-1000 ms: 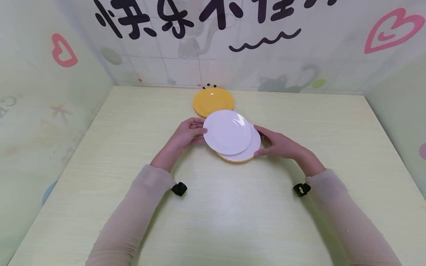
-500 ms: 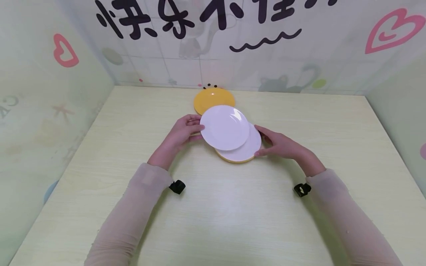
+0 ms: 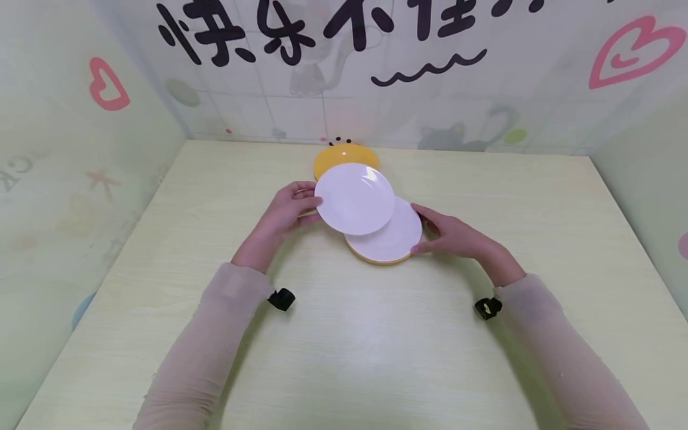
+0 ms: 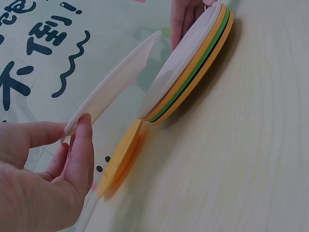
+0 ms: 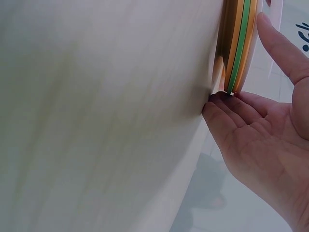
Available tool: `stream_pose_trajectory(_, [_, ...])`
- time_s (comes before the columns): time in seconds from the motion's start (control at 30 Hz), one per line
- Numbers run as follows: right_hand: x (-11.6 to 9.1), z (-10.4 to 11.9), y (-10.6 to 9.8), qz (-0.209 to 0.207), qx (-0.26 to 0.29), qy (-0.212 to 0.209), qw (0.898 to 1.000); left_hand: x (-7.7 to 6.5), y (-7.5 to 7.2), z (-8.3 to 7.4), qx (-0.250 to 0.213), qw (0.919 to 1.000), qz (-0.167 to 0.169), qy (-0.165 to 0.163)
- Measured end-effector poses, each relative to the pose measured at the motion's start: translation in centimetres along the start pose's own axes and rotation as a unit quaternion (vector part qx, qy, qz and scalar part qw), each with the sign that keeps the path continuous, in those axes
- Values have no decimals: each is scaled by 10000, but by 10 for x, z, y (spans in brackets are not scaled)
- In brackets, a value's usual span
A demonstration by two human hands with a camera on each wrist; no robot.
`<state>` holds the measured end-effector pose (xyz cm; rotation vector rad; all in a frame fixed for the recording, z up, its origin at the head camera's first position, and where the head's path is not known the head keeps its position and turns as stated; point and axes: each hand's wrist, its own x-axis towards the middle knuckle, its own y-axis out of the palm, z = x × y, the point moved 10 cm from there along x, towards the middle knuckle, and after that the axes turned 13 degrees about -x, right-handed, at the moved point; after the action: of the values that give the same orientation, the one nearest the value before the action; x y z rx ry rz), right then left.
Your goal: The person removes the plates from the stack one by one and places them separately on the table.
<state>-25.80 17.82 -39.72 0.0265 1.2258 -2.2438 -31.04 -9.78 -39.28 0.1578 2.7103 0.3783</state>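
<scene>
My left hand [image 3: 287, 209] pinches a white plate [image 3: 355, 200] by its left rim, thumb on top and fingers beneath. In the left wrist view this plate is lifted and tilted, apart from the pile below. A stack of plates [image 3: 395, 242] stands on the table with another white plate on top. Orange and green rims [image 4: 193, 67] show in layers under it. My right hand [image 3: 448, 234] holds the stack at its right edge; in the right wrist view the thumb lies at the top plate's rim and the fingertips touch the stack's side.
A yellow-orange plate [image 3: 346, 154] lies behind the stack, partly covered from the head view by the lifted plate. The pale wooden table [image 3: 365, 346] meets a printed back wall [image 3: 376, 107] close behind it. Side walls stand left and right.
My left hand has moved left and back with the white plate, uncovering more of the stack's top plate and overlapping the yellow-orange plate more. The right hand and stack stay in place.
</scene>
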Motion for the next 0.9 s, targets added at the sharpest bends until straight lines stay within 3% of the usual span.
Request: stream_pose_trajectory(0.9, [0,-4,2,48,-5,101,9999,-6,-30,-21,-741,9961,-410,262])
